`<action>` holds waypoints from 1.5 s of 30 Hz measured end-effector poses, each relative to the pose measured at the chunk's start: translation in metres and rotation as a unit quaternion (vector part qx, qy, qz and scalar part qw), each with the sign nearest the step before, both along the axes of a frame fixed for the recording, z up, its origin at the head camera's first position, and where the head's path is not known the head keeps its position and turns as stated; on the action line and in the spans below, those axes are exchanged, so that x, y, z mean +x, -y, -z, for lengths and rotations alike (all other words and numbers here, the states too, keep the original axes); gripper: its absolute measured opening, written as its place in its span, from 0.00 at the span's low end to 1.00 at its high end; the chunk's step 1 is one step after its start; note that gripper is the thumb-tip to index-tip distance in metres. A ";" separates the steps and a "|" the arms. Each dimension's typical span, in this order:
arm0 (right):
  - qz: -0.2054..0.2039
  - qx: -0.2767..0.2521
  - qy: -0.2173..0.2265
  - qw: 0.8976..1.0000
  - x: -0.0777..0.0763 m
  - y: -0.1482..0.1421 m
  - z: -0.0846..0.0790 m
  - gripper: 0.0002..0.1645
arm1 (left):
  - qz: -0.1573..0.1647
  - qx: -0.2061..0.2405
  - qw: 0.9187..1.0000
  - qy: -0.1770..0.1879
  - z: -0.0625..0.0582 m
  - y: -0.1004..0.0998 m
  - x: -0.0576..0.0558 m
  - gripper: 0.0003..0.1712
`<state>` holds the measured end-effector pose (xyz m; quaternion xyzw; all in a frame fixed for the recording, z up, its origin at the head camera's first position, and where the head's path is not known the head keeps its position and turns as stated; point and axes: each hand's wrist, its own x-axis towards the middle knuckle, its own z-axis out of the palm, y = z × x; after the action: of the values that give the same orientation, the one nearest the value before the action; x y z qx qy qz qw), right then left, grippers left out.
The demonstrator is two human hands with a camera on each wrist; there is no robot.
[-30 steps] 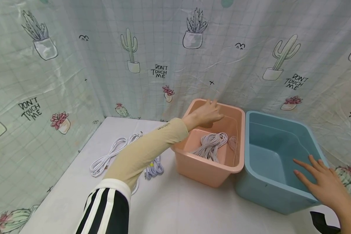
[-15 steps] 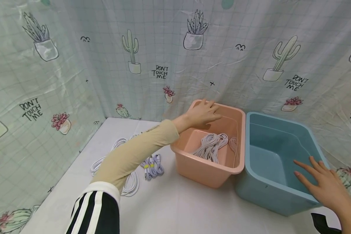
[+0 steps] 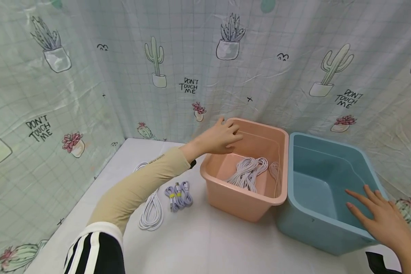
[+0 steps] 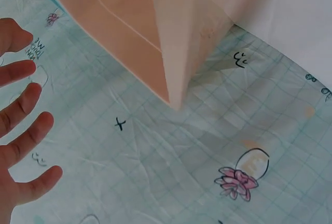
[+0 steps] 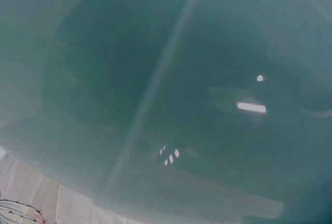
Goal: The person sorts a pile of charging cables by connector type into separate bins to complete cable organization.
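My left hand (image 3: 217,137) hovers over the left back rim of the pink bin (image 3: 244,207), fingers spread and nothing in them. In the left wrist view its fingers (image 4: 26,110) show bare beside that bin's corner. Inside the pink bin lie a bundled white cable (image 3: 248,171) and a smaller, thinner coil (image 3: 274,170) by the right wall. My right hand (image 3: 380,215) rests over the right rim of the blue bin (image 3: 315,228), its fingers extended inward. The right wrist view holds only the blue bin's inner wall (image 5: 155,105); no fingers show there.
Left of the pink bin, several small cable bundles with yellow ties (image 3: 179,196) lie on the white table (image 3: 191,247). A longer white cable coil (image 3: 152,213) sits beside them, partly under my left forearm. A cactus-print curtain (image 3: 123,76) hangs behind the bins.
My left hand has moved left from above the pink bin toward its left rim, and the forearm has uncovered more of the small cable bundles. The right hand has stayed put.
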<state>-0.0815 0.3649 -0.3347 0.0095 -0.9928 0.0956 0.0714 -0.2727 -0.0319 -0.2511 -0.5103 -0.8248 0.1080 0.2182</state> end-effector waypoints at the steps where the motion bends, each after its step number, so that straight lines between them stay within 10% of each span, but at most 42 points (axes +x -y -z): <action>1: 0.000 -0.001 0.000 1.000 0.000 0.000 0.000 0.33 | -0.005 0.002 1.000 -0.001 0.000 0.004 0.001 0.11; 21: 0.002 -0.001 -0.003 1.000 0.000 -0.002 0.002 0.33 | -0.037 0.074 0.997 0.010 0.011 0.095 0.022 0.07; 45: 0.002 -0.004 -0.004 1.000 -0.003 -0.001 0.002 0.33 | -0.121 0.110 0.986 0.031 0.070 0.189 0.030 0.07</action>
<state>-0.0841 0.3658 -0.3362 0.0074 -0.9922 0.0989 0.0760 -0.2428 -0.2211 -0.3207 -0.3822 -0.8938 0.0262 0.2332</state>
